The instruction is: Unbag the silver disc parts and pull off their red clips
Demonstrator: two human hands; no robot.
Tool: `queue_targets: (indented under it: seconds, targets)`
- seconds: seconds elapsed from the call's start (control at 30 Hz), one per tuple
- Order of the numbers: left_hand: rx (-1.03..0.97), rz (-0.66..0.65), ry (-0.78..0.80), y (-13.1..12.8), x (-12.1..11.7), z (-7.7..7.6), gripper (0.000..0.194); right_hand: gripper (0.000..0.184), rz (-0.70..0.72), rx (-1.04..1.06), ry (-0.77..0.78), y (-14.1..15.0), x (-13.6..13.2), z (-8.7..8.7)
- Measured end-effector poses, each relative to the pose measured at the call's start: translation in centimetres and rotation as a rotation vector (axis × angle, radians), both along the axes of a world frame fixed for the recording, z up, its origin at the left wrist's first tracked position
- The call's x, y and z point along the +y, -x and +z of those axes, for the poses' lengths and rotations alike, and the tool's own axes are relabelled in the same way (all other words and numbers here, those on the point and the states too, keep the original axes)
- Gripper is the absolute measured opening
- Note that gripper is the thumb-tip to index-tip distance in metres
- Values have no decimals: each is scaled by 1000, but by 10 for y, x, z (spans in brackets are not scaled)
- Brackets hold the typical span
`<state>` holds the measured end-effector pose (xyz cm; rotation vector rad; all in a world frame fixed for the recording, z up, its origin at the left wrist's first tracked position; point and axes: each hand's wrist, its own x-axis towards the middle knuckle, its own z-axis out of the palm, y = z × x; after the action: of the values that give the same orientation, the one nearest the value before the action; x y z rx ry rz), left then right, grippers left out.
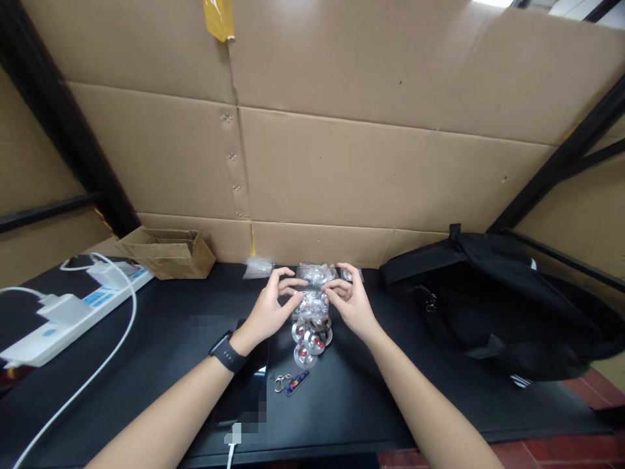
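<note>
A small clear plastic bag (312, 305) with shiny contents is held between my two hands. My left hand (266, 311), with a black watch (228, 352) on its wrist, pinches the bag's left edge between thumb and fingers. The right edge is pinched by my right hand (356, 307). Just below, several round silvery discs with red marks (314, 341) lie overlapping in a pile. Closer to me is a colourful keychain (297, 383) with a metal clasp. More filled clear packets (317, 273) lie behind the bag, partly hidden by my fingers.
A stack of clear plastic bags (258, 267) lies at the back, beside an open cardboard box (170, 254). A white power strip (73, 322) with plugs and cables occupies the left. A dark flat device (244, 391) lies under my left forearm. On the right sits a black bag (498, 299).
</note>
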<state>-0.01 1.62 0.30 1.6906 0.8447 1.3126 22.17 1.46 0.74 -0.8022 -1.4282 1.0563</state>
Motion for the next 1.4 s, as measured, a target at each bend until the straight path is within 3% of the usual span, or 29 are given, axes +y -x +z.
queue_targets:
  seconds: [0.07,0.17,0.3,0.5,0.73,0.9,1.07,1.23,1.4]
  targets:
    - [23,21,-47,0,-2,1,34,61,2,31,15,1,0,0]
    - [116,77,-164,3,-2,4,8,57,-9,53,30,2,0,0]
    - [225,89,-288,7,0,6,19,37,-28,13,-2,2,0,0]
    - [225,132,-271,6,2,2,27,17,-17,-142,-74,-2,-1,0]
    - [216,148,-210,6,2,4,42,43,-37,-216,-102,-3,-3,4]
    - [369,279,-393,9,-5,13,39,55,-61,-220,-95,-6,0,0]
    - [697,-21,-529,8,-10,14,55,56,-39,-205,-52,-5,1,-3]
    - [748,31,-562,3,-6,1,28,55,20,-225,-15,0,-3,-4]
    - [720,55,-605,6,1,-5,27,51,49,-221,1,4,-6,-1]
